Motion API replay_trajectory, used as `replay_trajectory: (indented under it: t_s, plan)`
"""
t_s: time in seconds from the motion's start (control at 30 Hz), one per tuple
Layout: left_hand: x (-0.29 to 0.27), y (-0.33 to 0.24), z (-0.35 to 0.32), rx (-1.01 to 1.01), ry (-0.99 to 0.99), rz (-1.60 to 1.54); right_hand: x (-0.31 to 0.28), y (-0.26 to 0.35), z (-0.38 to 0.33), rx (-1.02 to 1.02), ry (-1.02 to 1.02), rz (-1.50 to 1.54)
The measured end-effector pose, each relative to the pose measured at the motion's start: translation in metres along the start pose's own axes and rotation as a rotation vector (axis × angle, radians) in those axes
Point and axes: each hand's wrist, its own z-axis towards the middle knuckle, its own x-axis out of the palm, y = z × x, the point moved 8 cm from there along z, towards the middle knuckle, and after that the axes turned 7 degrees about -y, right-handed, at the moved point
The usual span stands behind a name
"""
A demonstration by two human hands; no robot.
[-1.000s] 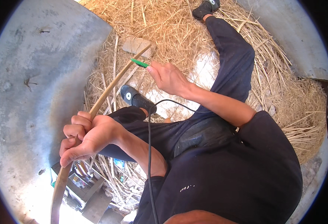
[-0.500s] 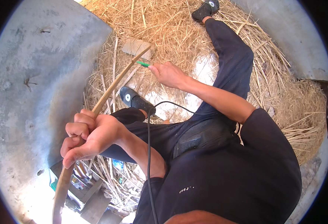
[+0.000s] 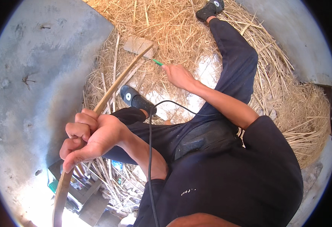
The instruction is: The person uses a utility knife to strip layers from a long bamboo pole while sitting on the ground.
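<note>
My left hand (image 3: pixel 92 138) is wrapped round a long, curved strip of wood (image 3: pixel 115 86), its thumb pointing down along the strip. The strip slants from the lower left, below the fist, up to a narrow tip over the straw. Near that tip my right hand (image 3: pixel 179 76) is closed on a small green-handled tool (image 3: pixel 157 62). The tool's thin end points up and left toward the strip; its exact kind is too small to make out, and I cannot tell whether it touches the wood.
Straw and shavings (image 3: pixel 173 30) cover the ground, with a flat block (image 3: pixel 138 45) behind the strip's tip. A grey panel (image 3: pixel 41 72) stands at the left. A black cable (image 3: pixel 150 151) hangs before me. Tools in a wooden holder (image 3: pixel 84 189) sit at lower left.
My right hand has moved a little to the right with the green-handled tool, whose end has shifted away from the strip's edge toward its tip. My left hand keeps its grip nearly unmoved.
</note>
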Motion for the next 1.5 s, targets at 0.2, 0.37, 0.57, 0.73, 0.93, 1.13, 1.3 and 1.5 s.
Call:
replay_trajectory:
  t_s: [0.2,0.37,0.57,0.73,0.93,1.13,1.3,1.5]
  plan:
    - [-0.001,0.002,-0.001,-0.041,0.022,-0.106,-0.006,0.012,0.0,-0.011,0.006,0.125]
    - [0.002,0.001,-0.004,-0.068,0.14,-0.239,-0.006,0.023,0.003,0.025,-0.019,0.198]
    - [0.004,0.0,-0.006,-0.087,0.208,-0.316,0.017,0.018,0.027,0.1,0.169,0.033]
    - [0.022,-0.006,-0.02,-0.083,0.384,-0.421,0.023,-0.031,0.058,0.195,0.066,-0.066]
    - [0.02,-0.005,-0.021,-0.082,0.309,-0.355,0.031,-0.039,0.057,0.174,0.032,0.067]
    - [0.016,-0.01,-0.02,-0.035,0.246,-0.28,0.034,0.002,0.053,-0.001,-0.027,0.121]
    - [0.005,0.001,-0.007,-0.063,0.107,-0.185,0.028,0.009,0.057,-0.133,-0.246,0.026]
    - [0.018,-0.006,-0.014,-0.059,0.136,-0.202,0.04,-0.023,0.078,0.099,-0.067,0.052]
